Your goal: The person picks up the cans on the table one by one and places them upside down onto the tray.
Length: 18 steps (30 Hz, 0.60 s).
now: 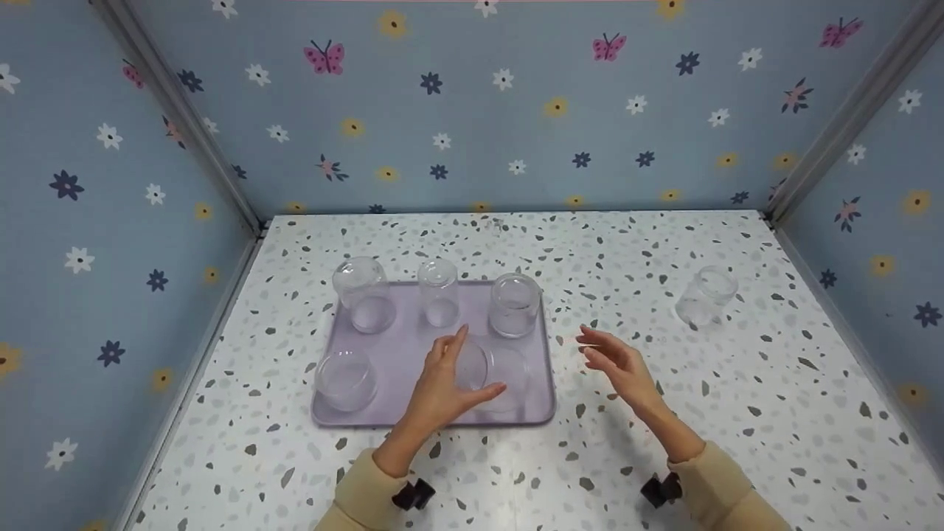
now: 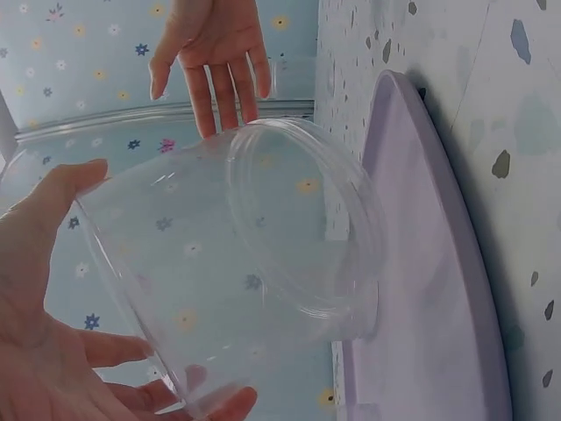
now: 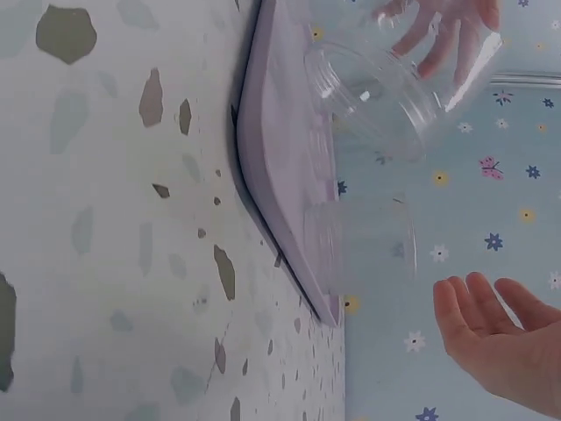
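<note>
My left hand (image 1: 441, 380) grips a clear jar (image 2: 219, 237) by its base end, thumb on one side and fingers on the other. The jar is tilted, its ringed mouth facing down toward the lilac tray (image 2: 421, 263). In the head view this jar (image 1: 509, 380) shows faintly over the tray's front right corner. Whether its rim touches the tray, I cannot tell. To the right of the tray, my right hand (image 1: 619, 369) hovers with loosely bent fingers and holds nothing. Nearest to it on the tray stands another clear jar (image 1: 515, 306).
Also on the tray are a rounded jar (image 1: 361, 295) at back left, a narrow jar (image 1: 439, 293) at back middle and a low jar (image 1: 346, 381) at front left. One more jar (image 1: 706, 297) stands on the speckled table at right. Patterned walls (image 1: 472, 110) enclose the table.
</note>
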Each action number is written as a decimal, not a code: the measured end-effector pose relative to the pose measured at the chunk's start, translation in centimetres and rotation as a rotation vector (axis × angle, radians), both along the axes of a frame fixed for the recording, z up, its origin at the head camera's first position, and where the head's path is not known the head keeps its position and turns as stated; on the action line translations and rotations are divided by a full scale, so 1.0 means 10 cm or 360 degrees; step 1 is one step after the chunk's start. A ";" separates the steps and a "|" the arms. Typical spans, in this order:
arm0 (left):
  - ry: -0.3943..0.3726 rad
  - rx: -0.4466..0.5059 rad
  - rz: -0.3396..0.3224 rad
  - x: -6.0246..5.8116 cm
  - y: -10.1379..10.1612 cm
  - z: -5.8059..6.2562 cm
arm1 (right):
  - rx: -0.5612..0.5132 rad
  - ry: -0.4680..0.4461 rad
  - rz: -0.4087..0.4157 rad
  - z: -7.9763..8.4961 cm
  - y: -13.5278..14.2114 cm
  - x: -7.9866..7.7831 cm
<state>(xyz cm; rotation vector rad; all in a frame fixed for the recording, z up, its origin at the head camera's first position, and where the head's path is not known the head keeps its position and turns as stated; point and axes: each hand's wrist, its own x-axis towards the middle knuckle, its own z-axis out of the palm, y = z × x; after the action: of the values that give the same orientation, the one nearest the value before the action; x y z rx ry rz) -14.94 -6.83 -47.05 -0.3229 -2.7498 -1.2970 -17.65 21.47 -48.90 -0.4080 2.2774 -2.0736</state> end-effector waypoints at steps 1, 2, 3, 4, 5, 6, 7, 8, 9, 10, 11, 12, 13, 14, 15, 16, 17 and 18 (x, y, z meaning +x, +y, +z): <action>-0.0008 -0.0027 0.0011 0.00 -0.01 0.00 | 0.0045 0.0004 -0.0020 0.01 0.02 -0.01; -0.0015 -0.0054 0.0020 -0.01 -0.02 0.01 | 0.0091 0.0000 -0.0035 0.02 0.04 -0.02; -0.0021 -0.0084 0.0029 -0.01 -0.03 0.01 | 0.0149 -0.0008 -0.0051 0.04 0.05 -0.03; -0.0018 -0.0111 0.0030 -0.01 -0.04 0.01 | 0.0213 -0.0015 -0.0066 0.06 0.07 -0.04; -0.0020 -0.0142 0.0039 -0.02 -0.05 0.02 | 0.0273 -0.0024 -0.0074 0.10 0.09 -0.04; -0.0013 -0.0167 0.0044 -0.03 -0.06 0.02 | 0.0329 -0.0031 -0.0074 0.14 0.10 -0.03; -0.0008 -0.0196 0.0050 -0.04 -0.07 0.02 | 0.0377 -0.0038 -0.0074 0.19 0.11 -0.03; -0.0001 -0.0229 0.0055 -0.05 -0.08 0.03 | 0.0425 -0.0040 -0.0073 0.23 0.12 -0.03; 0.0002 -0.0261 0.0061 -0.05 -0.09 0.03 | 0.0465 -0.0034 -0.0072 0.27 0.13 -0.03; 0.0003 -0.0294 0.0066 -0.07 -0.10 0.04 | 0.0485 -0.0029 -0.0065 0.30 0.14 -0.04; -0.0005 -0.0327 0.0075 -0.08 -0.11 0.05 | 0.0501 -0.0024 -0.0059 0.32 0.16 -0.05; -0.0010 -0.0356 0.0075 -0.09 -0.12 0.06 | 0.0526 -0.0018 -0.0054 0.32 0.19 -0.08; -0.0022 -0.0387 0.0073 -0.10 -0.13 0.07 | 0.0550 -0.0015 -0.0052 0.30 0.22 -0.10; -0.0032 -0.0415 0.0071 -0.11 -0.15 0.07 | 0.0580 -0.0011 -0.0051 0.28 0.25 -0.13; -0.0049 -0.0444 0.0070 -0.12 -0.16 0.08 | 0.0610 -0.0004 -0.0049 0.26 0.28 -0.17; -0.0065 -0.0468 0.0069 -0.13 -0.17 0.09 | 0.0633 0.0002 -0.0045 0.24 0.32 -0.20; -0.0082 -0.0492 0.0070 -0.14 -0.18 0.10 | 0.0663 0.0016 -0.0043 0.21 0.35 -0.24; -0.0100 -0.0517 0.0069 -0.15 -0.19 0.11 | 0.0686 0.0029 -0.0039 0.20 0.37 -0.27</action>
<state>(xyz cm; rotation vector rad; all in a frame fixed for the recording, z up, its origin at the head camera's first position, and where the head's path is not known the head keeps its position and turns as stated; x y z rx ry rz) -16.40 -8.71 -45.98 -0.2451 -2.9999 -0.8611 -20.33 25.17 -46.93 -0.3751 2.6522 -1.5232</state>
